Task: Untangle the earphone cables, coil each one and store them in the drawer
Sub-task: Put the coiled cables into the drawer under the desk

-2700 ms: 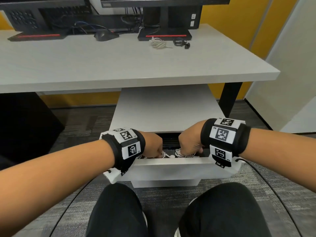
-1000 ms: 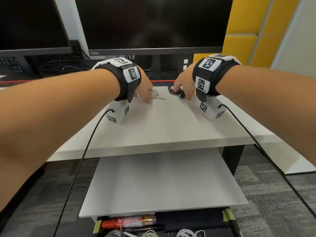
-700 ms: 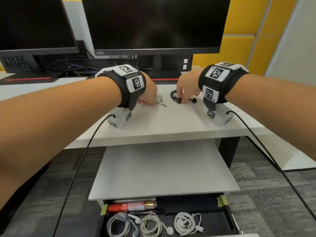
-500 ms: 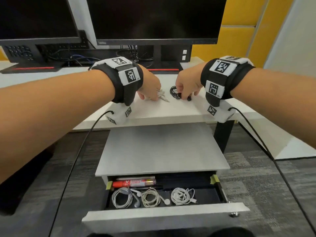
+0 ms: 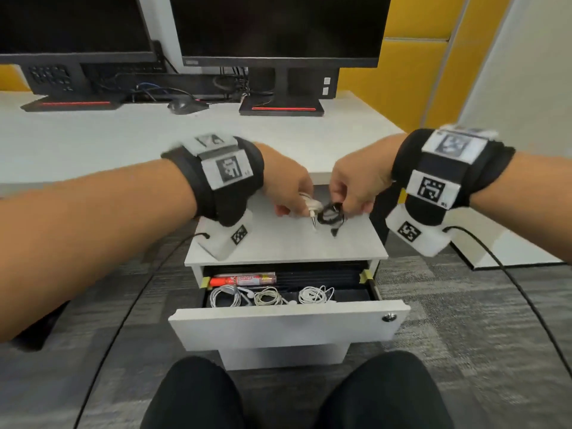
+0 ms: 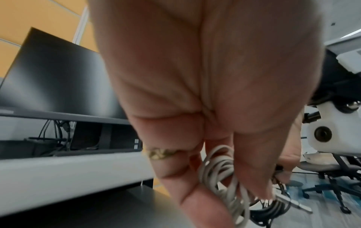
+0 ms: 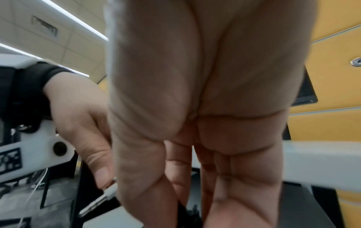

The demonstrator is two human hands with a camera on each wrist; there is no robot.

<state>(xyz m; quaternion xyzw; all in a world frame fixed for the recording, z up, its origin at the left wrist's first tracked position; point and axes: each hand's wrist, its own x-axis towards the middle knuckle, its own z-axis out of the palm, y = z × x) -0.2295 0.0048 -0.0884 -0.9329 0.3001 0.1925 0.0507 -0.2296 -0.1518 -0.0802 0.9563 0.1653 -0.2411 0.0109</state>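
Observation:
My left hand pinches a coiled white earphone cable, whose loops show between thumb and fingers in the left wrist view. My right hand pinches a coiled black earphone cable. Both hands hang close together above the white cabinet top. Below them the drawer stands pulled out. Three white coiled earphones lie side by side in it. In the right wrist view the black cable barely shows under my fingers.
A red marker lies at the back of the drawer. The white desk carries two dark monitors, a mouse and cables. My knees sit just before the drawer front. An office chair stands on the grey carpet.
Both hands have lifted the white and black coils off the desk and brought them back and down over the cabinet. The view has tilted down toward the drawer.

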